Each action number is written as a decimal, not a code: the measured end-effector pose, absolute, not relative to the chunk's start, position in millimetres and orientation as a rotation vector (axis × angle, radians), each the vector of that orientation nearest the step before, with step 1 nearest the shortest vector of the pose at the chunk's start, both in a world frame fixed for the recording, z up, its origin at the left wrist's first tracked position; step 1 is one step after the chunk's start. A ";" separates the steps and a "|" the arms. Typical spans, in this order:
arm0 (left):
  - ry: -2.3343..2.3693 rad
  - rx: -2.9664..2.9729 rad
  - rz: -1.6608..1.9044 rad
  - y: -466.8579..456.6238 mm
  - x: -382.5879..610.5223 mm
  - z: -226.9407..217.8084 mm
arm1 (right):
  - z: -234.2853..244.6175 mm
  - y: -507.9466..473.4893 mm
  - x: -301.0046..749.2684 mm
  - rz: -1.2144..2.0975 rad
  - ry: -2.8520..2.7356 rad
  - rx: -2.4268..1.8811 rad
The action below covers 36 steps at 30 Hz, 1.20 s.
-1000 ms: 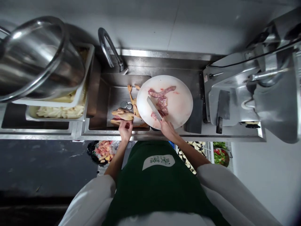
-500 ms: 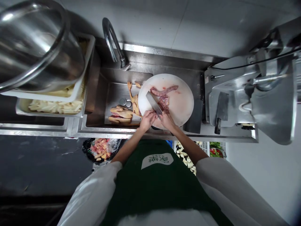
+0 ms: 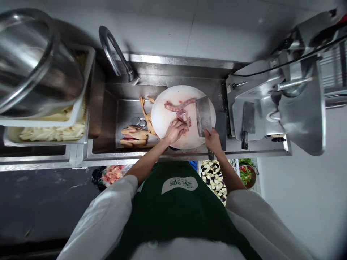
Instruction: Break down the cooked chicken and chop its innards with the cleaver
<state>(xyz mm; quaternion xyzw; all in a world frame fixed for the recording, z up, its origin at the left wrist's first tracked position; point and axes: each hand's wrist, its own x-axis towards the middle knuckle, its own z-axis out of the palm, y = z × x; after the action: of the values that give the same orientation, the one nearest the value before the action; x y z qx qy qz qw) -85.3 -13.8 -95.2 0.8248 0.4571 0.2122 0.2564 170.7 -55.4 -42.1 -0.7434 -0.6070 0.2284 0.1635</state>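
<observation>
In my right hand is the handle of a cleaver, its broad blade tilted over the right part of a round white cutting board. My left hand is on the board, fingers curled over raw meat pieces; their tips are partly hidden against the meat. Just beyond those fingers sits a pinkish chunk of meat. A long bony strip of raw meat lies farther back, and a small cut strip is between my left hand and the blade.
Plucked poultry lies in the steel sink left of the board, beneath a faucet. Another cleaver rests on the machine at right. Cut eggplant stands below the counter. A pot and trays are at left.
The cleaver has swung right, away from the meat, with its flat face now showing. My hands have moved apart, the left onto the meat. The whole view has shifted slightly.
</observation>
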 end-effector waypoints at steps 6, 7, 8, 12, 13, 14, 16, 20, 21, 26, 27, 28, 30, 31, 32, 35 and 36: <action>0.994 2.322 0.364 1.6 -91.8 -103.8 | -47.3 -67.3 175.2 0.660 -1.604 -2.180; 0.979 2.285 0.404 2.9 -94.2 -104.5 | -45.3 -68.7 174.0 0.663 -1.609 -2.203; 0.979 2.229 0.466 3.9 -96.6 -104.3 | -42.1 -70.2 172.3 0.669 -1.628 -2.232; 1.225 1.839 0.919 3.5 -120.7 -93.9 | -22.9 -80.9 154.4 0.724 -1.845 -2.370; 1.321 1.728 1.035 2.3 -132.6 -89.5 | -18.3 -84.6 145.5 0.768 -1.937 -2.370; 1.410 1.633 1.134 0.8 -146.5 -84.8 | -14.6 -88.5 135.0 0.832 -2.039 -2.342; 1.561 1.518 1.267 -3.6 -175.3 -75.5 | -11.3 -95.3 111.3 1.006 -2.248 -2.204; 1.718 1.627 1.292 -19.6 -198.9 -68.3 | -19.5 -98.4 80.0 1.191 -2.414 -2.049; 1.682 1.703 1.261 -25.0 -193.5 -71.0 | -22.7 -96.7 79.2 1.171 -2.400 -2.092; 1.264 2.020 1.053 -53.8 -143.7 -105.8 | -27.9 -87.3 92.9 0.943 -2.359 -2.294; 1.225 2.055 1.001 -60.0 -139.5 -112.4 | -26.3 -87.7 92.7 0.924 -2.378 -2.295; 1.212 2.083 0.949 -66.6 -139.0 -117.6 | -24.0 -89.0 90.2 0.926 -2.394 -2.294; 1.245 2.110 0.883 -80.3 -147.3 -123.2 | -18.3 -93.4 79.2 0.956 -2.401 -2.301; 1.287 2.104 0.884 -87.1 -154.5 -124.3 | -15.0 -95.7 71.6 0.979 -2.393 -2.302; 1.348 2.083 0.915 -93.7 -162.6 -124.6 | -11.6 -97.5 63.4 1.005 -2.377 -2.301; 1.643 1.908 1.155 -110.8 -185.8 -124.6 | -1.3 -98.9 38.6 1.056 -2.303 -2.277; 1.737 1.841 1.231 -115.7 -192.3 -124.9 | 2.0 -98.1 31.1 1.052 -2.265 -2.276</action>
<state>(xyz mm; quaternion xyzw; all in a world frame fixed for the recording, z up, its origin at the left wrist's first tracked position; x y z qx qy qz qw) -192.3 -115.7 -124.9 0.6454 0.6090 0.4314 0.1628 31.1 -98.1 2.0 -0.6689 -0.6656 0.3090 -0.1184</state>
